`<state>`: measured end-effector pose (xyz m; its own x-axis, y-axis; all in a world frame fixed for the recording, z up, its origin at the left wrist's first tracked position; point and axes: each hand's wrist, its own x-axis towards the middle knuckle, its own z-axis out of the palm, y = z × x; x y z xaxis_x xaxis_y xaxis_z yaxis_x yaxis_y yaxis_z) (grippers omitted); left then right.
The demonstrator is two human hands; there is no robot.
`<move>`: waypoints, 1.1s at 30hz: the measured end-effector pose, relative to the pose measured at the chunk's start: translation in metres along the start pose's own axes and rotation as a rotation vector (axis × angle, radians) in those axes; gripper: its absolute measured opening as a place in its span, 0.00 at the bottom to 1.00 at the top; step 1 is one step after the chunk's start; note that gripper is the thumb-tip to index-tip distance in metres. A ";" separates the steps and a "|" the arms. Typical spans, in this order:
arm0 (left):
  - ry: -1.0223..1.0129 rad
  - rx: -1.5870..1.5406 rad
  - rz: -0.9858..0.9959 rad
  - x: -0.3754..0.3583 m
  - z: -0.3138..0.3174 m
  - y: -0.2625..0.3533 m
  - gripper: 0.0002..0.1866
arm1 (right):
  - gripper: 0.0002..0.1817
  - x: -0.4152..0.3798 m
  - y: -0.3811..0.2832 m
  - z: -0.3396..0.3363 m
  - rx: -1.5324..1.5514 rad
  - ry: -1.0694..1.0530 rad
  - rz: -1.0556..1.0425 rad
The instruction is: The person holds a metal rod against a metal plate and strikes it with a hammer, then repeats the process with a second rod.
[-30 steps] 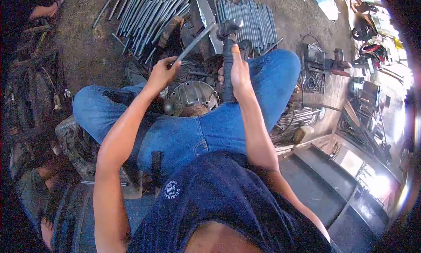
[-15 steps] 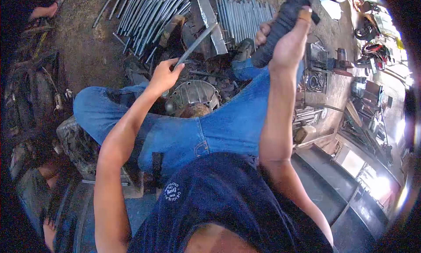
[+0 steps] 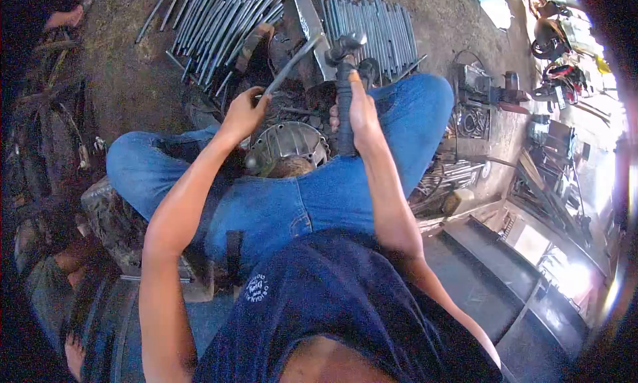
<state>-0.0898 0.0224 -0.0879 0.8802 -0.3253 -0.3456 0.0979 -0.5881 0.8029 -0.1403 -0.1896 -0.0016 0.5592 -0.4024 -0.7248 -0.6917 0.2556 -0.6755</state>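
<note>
My left hand (image 3: 244,114) is closed around the near end of a grey metal rod (image 3: 287,71). The rod slants up to the right, and its far end overlaps a flat-topped steel bar (image 3: 307,14). In my right hand (image 3: 361,114) is a hammer (image 3: 345,91) with a dark wrapped handle. Its rounded metal head points away from me, right beside the bar and the rod's far end. Between my knees sits a round ribbed metal housing (image 3: 289,144), just below both hands.
Many cut rods (image 3: 226,27) lie in a pile at the upper left, with another row of rods (image 3: 372,31) behind the hammer. A metal machine (image 3: 478,84) stands at right, near parked motorcycles (image 3: 561,84). Another person's foot (image 3: 65,19) shows at upper left.
My right hand has swung the hammer down and to the left, from high near the camera to beside the steel bar. My left hand keeps the rod, shifted slightly.
</note>
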 end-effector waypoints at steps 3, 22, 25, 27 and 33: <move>-0.094 -0.004 -0.015 0.008 0.008 -0.016 0.24 | 0.32 0.040 0.036 -0.009 -0.098 0.056 -0.007; -0.055 -0.035 -0.028 0.000 0.002 -0.008 0.27 | 0.33 0.012 -0.016 0.003 0.149 -0.160 0.011; -0.090 -0.055 -0.020 0.001 0.002 -0.007 0.27 | 0.33 0.014 -0.009 -0.004 0.051 -0.106 -0.022; -0.077 -0.022 -0.007 -0.002 0.002 -0.006 0.26 | 0.33 0.016 0.005 -0.004 0.032 -0.100 -0.028; -0.048 0.085 -0.010 0.001 0.012 -0.021 0.22 | 0.33 0.019 0.012 -0.004 0.137 -0.162 0.136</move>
<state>-0.0966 0.0249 -0.1108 0.8558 -0.3533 -0.3779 0.0646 -0.6518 0.7557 -0.1399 -0.1975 -0.0229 0.5388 -0.2131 -0.8150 -0.7032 0.4190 -0.5744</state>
